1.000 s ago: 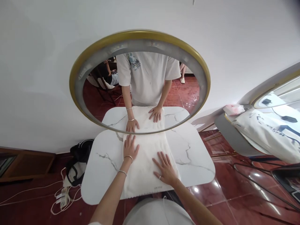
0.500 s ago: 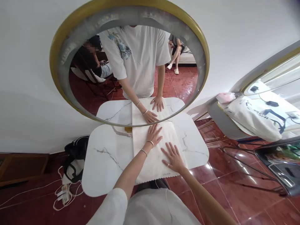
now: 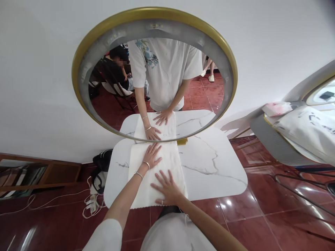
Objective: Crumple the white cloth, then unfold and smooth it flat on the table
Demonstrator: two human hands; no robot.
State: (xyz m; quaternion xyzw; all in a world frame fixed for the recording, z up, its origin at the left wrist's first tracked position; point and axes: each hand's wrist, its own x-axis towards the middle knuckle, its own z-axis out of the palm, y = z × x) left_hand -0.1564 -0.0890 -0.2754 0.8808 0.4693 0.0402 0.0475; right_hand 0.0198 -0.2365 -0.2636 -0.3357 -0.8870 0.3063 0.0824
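Note:
A white cloth (image 3: pixel 167 160) with a wavy edge lies flat, in a rough rectangle, on the white marble-patterned tabletop (image 3: pixel 206 177). My left hand (image 3: pixel 151 157) rests on its far part, fingers stretched forward, with two bracelets at the wrist. Closer to me, my right hand (image 3: pixel 167 191) lies spread on the near part of the cloth, a ring on one finger. Both palms face down and neither grasps anything. The cloth's near edge reaches the front edge of the table.
A round gold-framed mirror (image 3: pixel 157 14) stands over the table's back and reflects my arms and people seated behind. To the right is another table with a white printed bag (image 3: pixel 306 129). A black bag (image 3: pixel 102 164) and cables (image 3: pixel 91 205) lie on the floor left.
The cloth has shifted left across the tabletop, with both hands flat on it. A gold piece at the mirror's base now shows right of the cloth. The camera view has turned left.

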